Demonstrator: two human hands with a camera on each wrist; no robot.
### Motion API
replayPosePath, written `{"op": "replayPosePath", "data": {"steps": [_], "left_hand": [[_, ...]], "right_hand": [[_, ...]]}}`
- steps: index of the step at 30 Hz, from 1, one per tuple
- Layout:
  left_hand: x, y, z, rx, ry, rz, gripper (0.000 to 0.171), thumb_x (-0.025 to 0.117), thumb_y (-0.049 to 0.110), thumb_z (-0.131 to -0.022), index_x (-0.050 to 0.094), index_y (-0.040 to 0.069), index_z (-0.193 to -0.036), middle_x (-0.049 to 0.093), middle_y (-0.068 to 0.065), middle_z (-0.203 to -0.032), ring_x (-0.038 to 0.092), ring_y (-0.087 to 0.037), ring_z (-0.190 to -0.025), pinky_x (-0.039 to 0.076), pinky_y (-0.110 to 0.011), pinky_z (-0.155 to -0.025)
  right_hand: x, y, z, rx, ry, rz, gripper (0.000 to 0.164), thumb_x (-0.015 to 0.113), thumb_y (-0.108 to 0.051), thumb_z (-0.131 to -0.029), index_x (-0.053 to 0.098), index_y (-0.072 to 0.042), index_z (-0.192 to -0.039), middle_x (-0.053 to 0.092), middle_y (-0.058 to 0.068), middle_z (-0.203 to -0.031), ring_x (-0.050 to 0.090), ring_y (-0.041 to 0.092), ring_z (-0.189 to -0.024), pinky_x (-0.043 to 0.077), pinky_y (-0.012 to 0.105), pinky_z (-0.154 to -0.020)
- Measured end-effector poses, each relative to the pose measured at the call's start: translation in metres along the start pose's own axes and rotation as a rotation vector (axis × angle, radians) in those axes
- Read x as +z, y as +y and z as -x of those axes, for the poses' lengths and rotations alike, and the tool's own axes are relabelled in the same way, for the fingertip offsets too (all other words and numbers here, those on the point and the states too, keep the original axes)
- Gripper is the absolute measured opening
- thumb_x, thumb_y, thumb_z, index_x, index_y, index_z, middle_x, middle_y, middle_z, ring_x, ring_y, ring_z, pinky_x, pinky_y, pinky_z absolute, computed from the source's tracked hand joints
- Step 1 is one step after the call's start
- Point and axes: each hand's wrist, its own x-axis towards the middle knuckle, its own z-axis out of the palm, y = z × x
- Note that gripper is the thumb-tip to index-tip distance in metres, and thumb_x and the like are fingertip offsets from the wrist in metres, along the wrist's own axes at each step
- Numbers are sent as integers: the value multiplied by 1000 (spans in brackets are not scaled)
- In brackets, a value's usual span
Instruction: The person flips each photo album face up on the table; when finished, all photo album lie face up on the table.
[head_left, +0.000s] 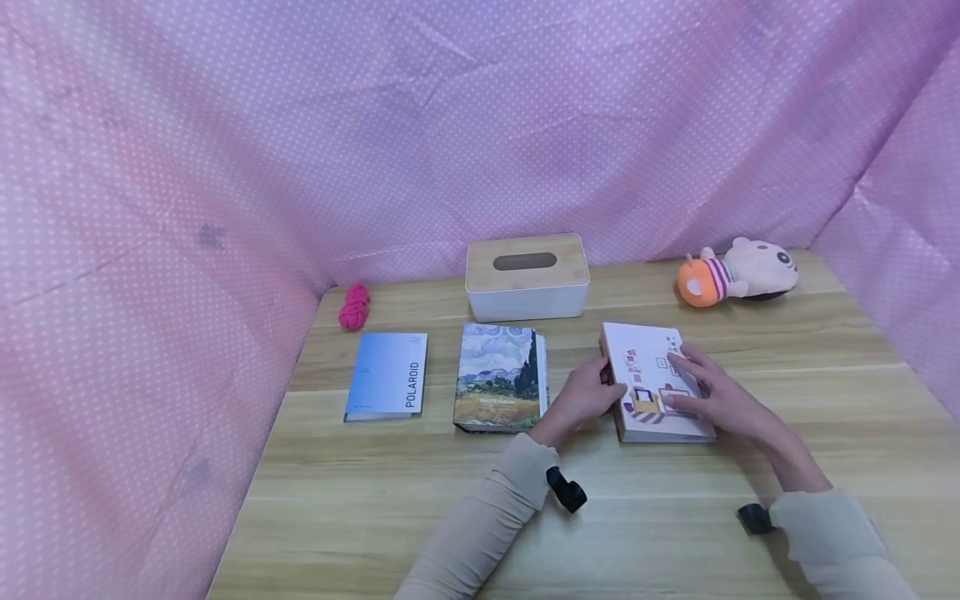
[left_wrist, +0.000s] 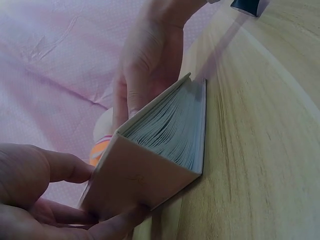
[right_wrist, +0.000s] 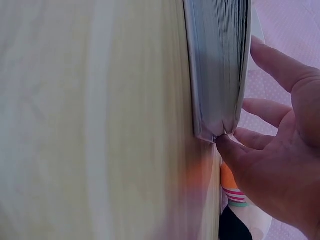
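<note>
A white album (head_left: 654,423) with small printed drawings on its cover lies closed on the table, thicker at the spine than at the page edge. My left hand (head_left: 587,392) holds it at the spine, the thumb by the cover edge. In the left wrist view the left fingers (left_wrist: 117,223) reach along the lower spine. Fingers spread, my right hand (head_left: 720,400) rests on the cover from the right. The right wrist view shows one right-hand finger (right_wrist: 231,150) against the album's edge corner and the other fingers over the cover.
Left of the white album lie a painted-landscape photo album (head_left: 495,379) and a blue Polaroid album (head_left: 388,375). Behind them are pink yarn (head_left: 354,307) and a wood-topped tissue box (head_left: 527,302). A plush toy (head_left: 738,272) lies at the back right, near the pink dotted curtain (head_left: 480,142).
</note>
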Motion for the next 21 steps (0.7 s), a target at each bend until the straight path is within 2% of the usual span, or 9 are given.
{"op": "replayPosePath", "data": {"steps": [4,11,18,21], "left_hand": [[0,0,-1,7,2,-18,53,61,28,-93,44,21,-143,59,2,-129,58,-7,-107,49,-25,-92],[-1,1,0,-5,2,-26,51,61,28,-93,46,21,-141,60,1,-125,58,-7,-101,50,-24,-85],[-5,2,2,0,9,-68,50,61,29,-93,47,19,-141,60,0,-128,58,-10,-107,49,-26,-91],[-7,0,3,-1,12,-65,49,61,29,-93,48,19,-139,60,0,-127,58,-11,-107,49,-27,-89]], "right_hand": [[0,0,-1,4,-3,0,83,65,-43,-88,22,-12,-153,-1,21,-159,2,53,-141,15,76,-102],[-1,-2,0,9,-9,2,83,64,-43,-89,22,-12,-153,-1,22,-159,1,53,-141,15,75,-102],[-1,-1,-1,1,-2,22,84,65,-46,-88,23,-11,-152,-1,22,-159,0,52,-141,12,76,-102],[0,-2,0,-3,-5,21,84,65,-45,-88,23,-11,-152,-1,22,-159,-1,52,-141,11,76,-102]]}}
